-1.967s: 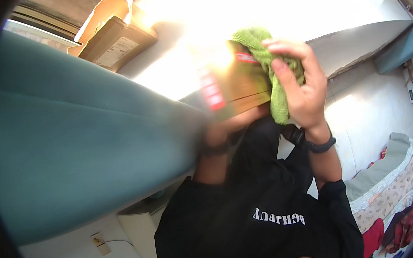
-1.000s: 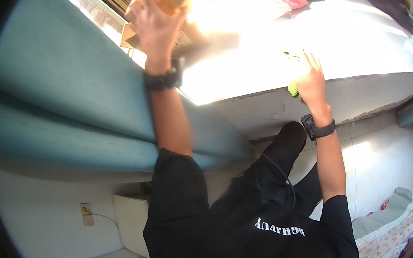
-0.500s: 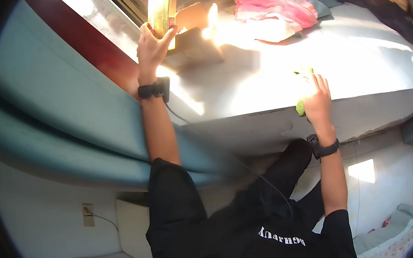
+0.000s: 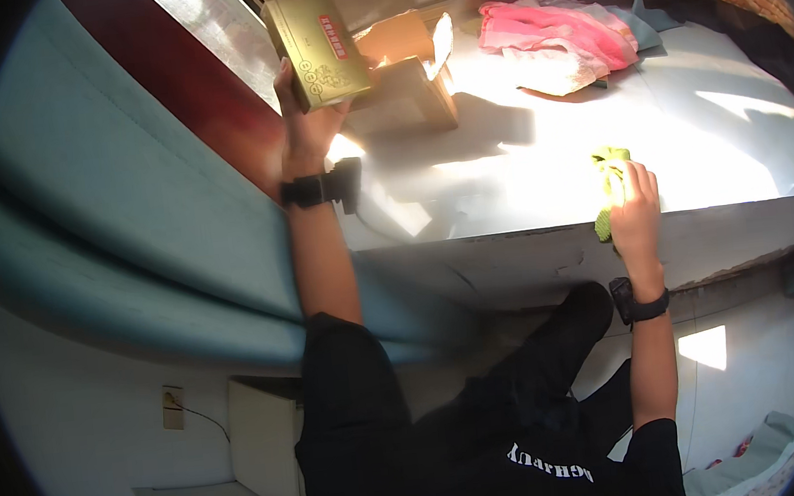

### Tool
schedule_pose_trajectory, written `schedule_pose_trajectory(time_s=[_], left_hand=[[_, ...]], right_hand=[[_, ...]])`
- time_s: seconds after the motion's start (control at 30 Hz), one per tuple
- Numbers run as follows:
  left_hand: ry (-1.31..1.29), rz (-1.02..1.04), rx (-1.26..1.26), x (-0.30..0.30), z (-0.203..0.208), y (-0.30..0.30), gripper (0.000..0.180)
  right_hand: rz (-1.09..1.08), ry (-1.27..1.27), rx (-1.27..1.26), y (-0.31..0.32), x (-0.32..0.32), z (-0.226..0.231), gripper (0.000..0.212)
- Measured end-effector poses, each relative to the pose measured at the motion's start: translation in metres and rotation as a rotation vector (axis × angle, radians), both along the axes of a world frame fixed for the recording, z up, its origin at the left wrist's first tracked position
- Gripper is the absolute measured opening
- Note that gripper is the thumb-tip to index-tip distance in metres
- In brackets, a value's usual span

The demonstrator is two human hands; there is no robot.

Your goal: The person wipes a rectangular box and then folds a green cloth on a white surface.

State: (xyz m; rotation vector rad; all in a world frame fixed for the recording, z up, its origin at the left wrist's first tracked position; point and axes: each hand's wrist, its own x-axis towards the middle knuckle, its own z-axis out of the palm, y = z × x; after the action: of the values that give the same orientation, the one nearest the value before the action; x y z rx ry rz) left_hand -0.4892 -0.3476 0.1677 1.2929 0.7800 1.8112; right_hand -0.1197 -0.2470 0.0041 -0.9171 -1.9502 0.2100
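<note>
My left hand (image 4: 307, 127) is closed around a gold-green carton (image 4: 316, 50) with a red label, lifted at the far left by the window. The thumb and a finger show at the carton's lower edge. A brown cardboard box (image 4: 407, 99) with its flap up stands just right of this hand. On the sunlit white ledge (image 4: 543, 176), near its front edge, my right hand (image 4: 637, 210) grips a yellow-green cloth (image 4: 612, 175). Part of the cloth hangs below its fingers toward the edge.
A pink and white cloth bundle (image 4: 559, 41) lies at the back of the ledge, with dark fabric (image 4: 750, 42) at the far right. A pale blue curtain (image 4: 126, 217) hangs along the left beside a red strip (image 4: 181, 87). A wall socket (image 4: 173, 406) is at lower left.
The carton in my left hand has turned, so its broad face with the red label now shows. My right hand keeps the cloth at the ledge's front. The whole view has shifted slightly.
</note>
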Motion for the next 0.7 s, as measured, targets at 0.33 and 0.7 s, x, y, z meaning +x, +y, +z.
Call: schedule_pose_trajectory(time_s=[0.33, 0.7], left_hand=[[0.056, -0.488, 0.085, 0.033, -0.009, 0.006, 0.089], [0.385, -0.129, -0.231, 0.071, -0.046, 0.015, 0.071]], right_hand=[[0.004, -0.023, -0.027, -0.001, 0.002, 0.002, 0.038], [-0.009, -0.025, -0.022, 0.002, 0.004, -0.005, 0.035]])
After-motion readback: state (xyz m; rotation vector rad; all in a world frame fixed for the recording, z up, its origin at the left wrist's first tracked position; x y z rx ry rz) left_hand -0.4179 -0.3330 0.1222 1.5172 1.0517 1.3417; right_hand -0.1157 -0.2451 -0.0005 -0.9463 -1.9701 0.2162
